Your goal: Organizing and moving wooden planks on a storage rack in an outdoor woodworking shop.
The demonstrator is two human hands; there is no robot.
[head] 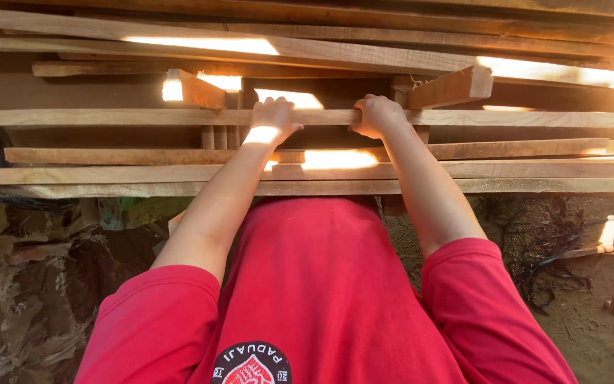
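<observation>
- The left hand point(273, 117) curls its fingers over the far edge of a long wooden plank point(534, 119), fingers pressed together around it.
- The right hand point(376, 116) grips the same plank just to the right, fist closed on it.
- The plank lies crosswise in the middle of a stack of rough boards point(463, 171), with a short wood block point(453, 87) just beyond the right hand.
- The person wears a red shirt point(321, 284).
</observation>
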